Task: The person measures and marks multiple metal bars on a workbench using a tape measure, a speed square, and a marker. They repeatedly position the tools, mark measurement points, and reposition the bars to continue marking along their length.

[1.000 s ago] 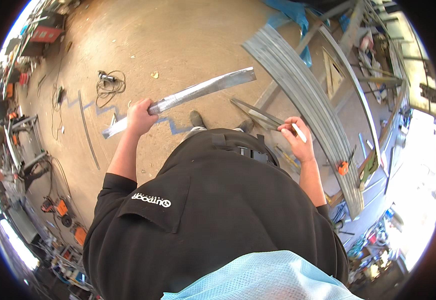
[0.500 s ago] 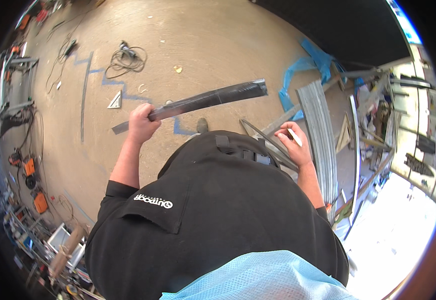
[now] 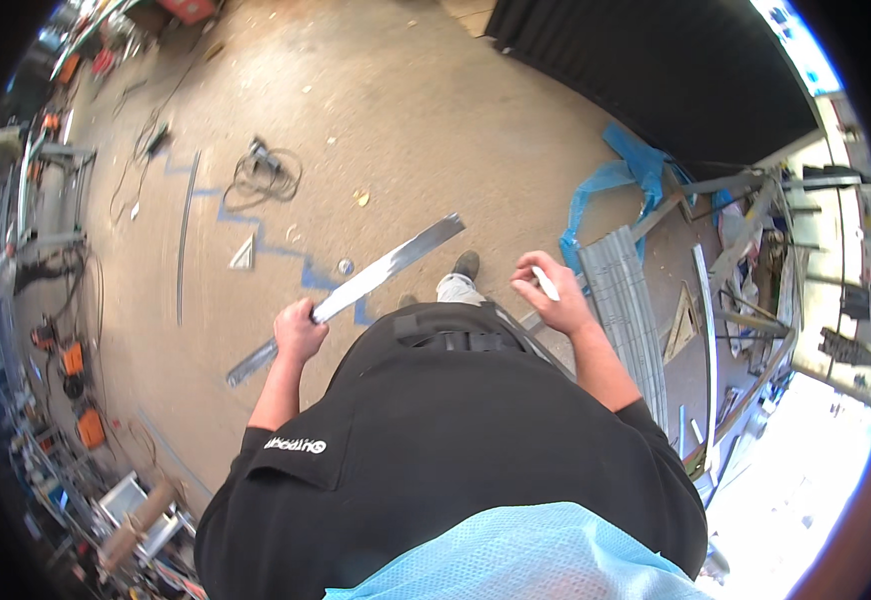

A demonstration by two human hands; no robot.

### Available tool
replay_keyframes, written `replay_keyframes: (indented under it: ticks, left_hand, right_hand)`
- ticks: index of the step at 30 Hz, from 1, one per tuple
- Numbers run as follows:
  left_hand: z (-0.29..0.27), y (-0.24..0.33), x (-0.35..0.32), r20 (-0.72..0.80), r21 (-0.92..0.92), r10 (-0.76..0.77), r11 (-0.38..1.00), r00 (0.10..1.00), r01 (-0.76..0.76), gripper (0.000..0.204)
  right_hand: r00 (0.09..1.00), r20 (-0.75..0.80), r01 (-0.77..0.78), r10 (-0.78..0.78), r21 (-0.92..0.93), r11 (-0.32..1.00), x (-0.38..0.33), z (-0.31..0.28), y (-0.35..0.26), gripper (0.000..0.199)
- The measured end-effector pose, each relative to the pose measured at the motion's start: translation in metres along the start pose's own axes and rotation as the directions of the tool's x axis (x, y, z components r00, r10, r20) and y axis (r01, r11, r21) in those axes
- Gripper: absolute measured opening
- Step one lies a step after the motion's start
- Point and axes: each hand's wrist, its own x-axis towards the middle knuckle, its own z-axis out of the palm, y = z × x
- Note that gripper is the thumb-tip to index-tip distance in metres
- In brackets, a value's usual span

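Left edge: a crowded band of metal frames (image 3: 61, 155), with orange tools (image 3: 74, 358) on the floor below them.
Thin strip: a long, dark length (image 3: 187, 240) lies flat, well apart from the hands.
Set square: a pale triangle (image 3: 244, 253) rests beside a stepped blue line (image 3: 274, 249) marked on the floor.
Cable: dark loops (image 3: 265, 190) lie around a hand tool.
Left hand: a bare hand (image 3: 299, 332) is clamped around a metal strip (image 3: 386, 271), which slants above the marked ground before the person.
Floor: tan and scuffed (image 3: 426, 120), flecked with small scraps.
Right hand: the fingers of a raised hand (image 3: 562, 297) close on a white stick (image 3: 546, 284).
Right side: blue plastic sheeting (image 3: 596, 195), grey metal lengths (image 3: 624, 300) and a dark ribbed panel (image 3: 646, 80).
Far right: a pale bar (image 3: 705, 330) lies near glaring light.
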Motion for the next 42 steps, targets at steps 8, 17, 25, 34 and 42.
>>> replay_keyframes:
  ticks: [8,17,25,34,42]
  left_hand:
    - [-0.023,0.086,0.093,0.07,-0.157,0.164,0.976,0.984,-0.151,0.022]
    - [-0.008,0.152,0.197,0.19,-0.035,0.059,0.998,0.98,-0.053,0.026]
    - [-0.001,0.129,0.229,0.384,0.333,-0.301,0.927,0.873,0.173,0.036]
    - [-0.016,0.108,0.297,0.465,0.348,-0.251,0.934,0.849,0.085,0.036]
    - [-0.06,0.151,0.454,0.295,0.132,0.19,0.963,0.937,-0.236,0.023]
  right_hand:
    - [0.994,-0.109,0.027,0.03,0.489,0.872,0.075,-0.033,0.015,0.048]
    - [0.959,-0.228,0.028,0.166,0.661,0.75,0.077,-0.092,0.077,0.038]
    - [0.906,-0.265,-0.069,0.331,0.678,0.732,0.067,-0.105,0.108,0.032]
    - [0.956,-0.244,-0.042,0.165,0.441,0.897,0.19,-0.105,0.074,0.034]
    - [0.929,-0.216,0.322,-0.3,0.074,0.944,0.376,-0.087,-0.064,0.043]
